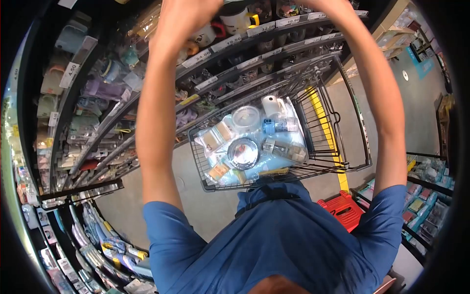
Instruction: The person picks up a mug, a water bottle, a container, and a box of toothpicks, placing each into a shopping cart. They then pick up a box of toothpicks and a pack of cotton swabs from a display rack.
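Both arms stretch up toward a shelf of mugs. My left hand [193, 13] is at the top edge, in front of the mugs, its fingers cut off by the frame. Only the edge of my right hand [320, 3] shows at the top right, fingers out of view. Between them stand a white mug with a yellow handle [236, 22] and, left of it, a mug with a red handle [205, 34]. Below my arms is a black wire shopping cart [316, 159]. It holds a clear round container [246, 116], a shiny round dish [243, 153], a blue-labelled bottle [279, 125] and a white cup-like item [270, 105].
Price-tagged shelves [229, 43] curve around the front and left, carrying glassware and packaged goods. A red plastic item [342, 208] sits beside my right side on the floor, near a yellow floor line [343, 181]. More stocked racks [426, 196] stand at right.
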A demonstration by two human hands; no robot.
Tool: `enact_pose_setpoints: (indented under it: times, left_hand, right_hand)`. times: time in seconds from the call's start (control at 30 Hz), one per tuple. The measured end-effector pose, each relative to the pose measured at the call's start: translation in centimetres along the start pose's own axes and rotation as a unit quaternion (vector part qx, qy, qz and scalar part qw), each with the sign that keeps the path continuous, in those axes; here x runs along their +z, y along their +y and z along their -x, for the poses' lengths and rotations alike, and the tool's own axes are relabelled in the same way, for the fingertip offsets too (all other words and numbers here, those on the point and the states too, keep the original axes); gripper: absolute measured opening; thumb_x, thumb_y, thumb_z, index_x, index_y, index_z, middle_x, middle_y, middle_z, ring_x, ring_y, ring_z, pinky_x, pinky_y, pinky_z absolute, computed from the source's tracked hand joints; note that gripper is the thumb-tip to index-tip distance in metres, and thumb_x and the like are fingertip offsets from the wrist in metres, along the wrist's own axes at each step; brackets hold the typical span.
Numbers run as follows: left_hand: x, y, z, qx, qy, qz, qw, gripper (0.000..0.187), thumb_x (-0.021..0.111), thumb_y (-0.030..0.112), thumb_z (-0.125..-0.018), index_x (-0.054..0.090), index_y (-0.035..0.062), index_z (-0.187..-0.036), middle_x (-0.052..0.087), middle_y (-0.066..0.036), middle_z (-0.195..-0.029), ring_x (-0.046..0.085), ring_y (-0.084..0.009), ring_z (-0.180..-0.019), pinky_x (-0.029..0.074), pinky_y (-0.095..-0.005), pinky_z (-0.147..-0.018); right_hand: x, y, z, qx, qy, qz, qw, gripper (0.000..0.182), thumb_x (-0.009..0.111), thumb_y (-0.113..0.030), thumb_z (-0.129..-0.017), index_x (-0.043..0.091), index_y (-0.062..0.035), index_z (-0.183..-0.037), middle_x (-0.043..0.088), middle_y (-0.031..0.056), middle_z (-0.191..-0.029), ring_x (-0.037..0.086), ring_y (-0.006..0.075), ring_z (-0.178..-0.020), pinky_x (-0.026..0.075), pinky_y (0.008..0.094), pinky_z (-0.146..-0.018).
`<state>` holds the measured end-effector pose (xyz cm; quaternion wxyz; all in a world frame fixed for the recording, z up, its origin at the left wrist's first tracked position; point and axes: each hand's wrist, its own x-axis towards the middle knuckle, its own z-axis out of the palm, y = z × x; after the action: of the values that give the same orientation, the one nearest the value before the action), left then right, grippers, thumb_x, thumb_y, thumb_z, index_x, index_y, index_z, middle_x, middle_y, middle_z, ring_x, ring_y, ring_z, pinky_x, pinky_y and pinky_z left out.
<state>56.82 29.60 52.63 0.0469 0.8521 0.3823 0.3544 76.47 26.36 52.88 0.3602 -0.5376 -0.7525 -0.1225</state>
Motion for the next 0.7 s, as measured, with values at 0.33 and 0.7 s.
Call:
enact_pose_setpoints:
  times: [0.33,0.7]
  left_hand:
    - [12.7,-6.4,33.3,-0.256,-0.283,0.042,0.923,0.041,0.063,0.003,-0.071,0.057,0.0049,-0.111,0.064,-0.023,-0.101,0.061,-0.0415,-0.094,0.049,-0.0477,-0.08]
    - [17.3,-9.6,46.5,-0.282,-0.315,0.026,0.906,0.048,0.057,0.001,-0.075,0.052,0.0029,-0.122,0.061,-0.026,-0.105,0.057,-0.0435,-0.101,0.047,-0.0492,-0.087]
  right_hand:
    - [19.2,-8.0,31.1,0.168,-0.337,-0.166,0.911,0.023,0.063,-0.016,-0.072,0.067,-0.0081,-0.093,0.066,0.0148,-0.093,0.064,0.035,-0.089,0.053,0.045,-0.075]
    - [26.8,-12.3,42.0,0.222,-0.448,-0.154,0.852,0.029,0.066,-0.011,-0.069,0.064,-0.0041,-0.096,0.063,0.0195,-0.1,0.063,0.0365,-0.094,0.052,0.0464,-0.078]
